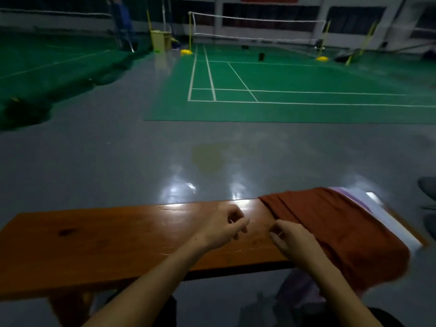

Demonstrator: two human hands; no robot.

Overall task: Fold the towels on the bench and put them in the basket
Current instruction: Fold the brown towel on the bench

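One wooden bench (99, 244) runs from left to right across the lower part of the view, and two hands are above it. At least three towels lie in a pile on its right end: a rust-brown towel (335, 230) on top, a lilac one (351, 193) and a white one (387, 215) showing under it at the far and right side. The long axis of the brown towel goes across the bench, from the far edge toward the person, and its near end hangs over the front edge. The left hand (221, 226) hovers over the bare wood with loosely curled fingers and holds nothing. The right hand (292, 239) is at the left edge of the brown towel; I cannot tell whether its fingers pinch the cloth. The left half of the bench is bare wood. Behind it lie grey floor (118, 161) and one green court (295, 90) with one net (259, 28). No basket is in view.
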